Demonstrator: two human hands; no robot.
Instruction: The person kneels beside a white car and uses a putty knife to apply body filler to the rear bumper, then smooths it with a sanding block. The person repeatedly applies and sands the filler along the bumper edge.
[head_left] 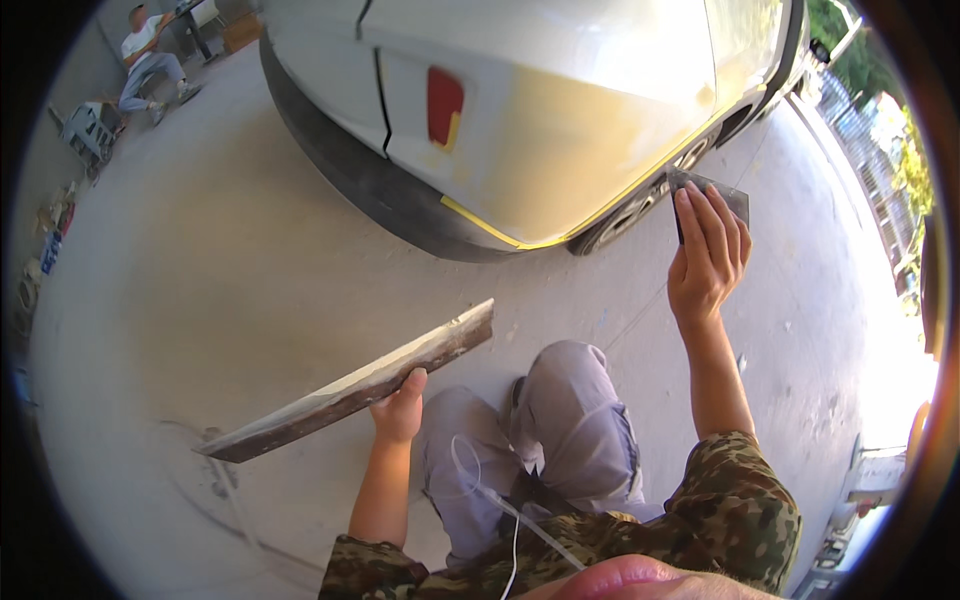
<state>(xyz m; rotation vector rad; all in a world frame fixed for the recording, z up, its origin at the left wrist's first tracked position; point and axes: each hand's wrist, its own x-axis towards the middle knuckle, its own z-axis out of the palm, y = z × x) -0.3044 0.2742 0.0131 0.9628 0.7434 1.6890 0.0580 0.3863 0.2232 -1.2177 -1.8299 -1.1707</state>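
Observation:
My left hand (399, 410) grips a long, flat mixing board (345, 392) from its near edge, thumb on the brown side face. Pale paste shows along the board's upper surface, and the board tilts up to the right. Between the fingers and thumb of my right hand (708, 262) is a thin dark spreader (736, 203), held up beside the vehicle's lower side and apart from it. The silver-white vehicle (500, 130) has a yellowish filled patch (580, 150) on its rear corner. Yellow masking tape (480, 222) runs along that panel's lower edge.
The vehicle's dark bumper (370, 205) and wheel (622, 222) stand ahead. At the far left a person (150, 55) sits near a grey plastic chair (90, 132). A hose (235, 505) lies on the concrete floor at lower left. A thin white cable (515, 545) hangs before my body.

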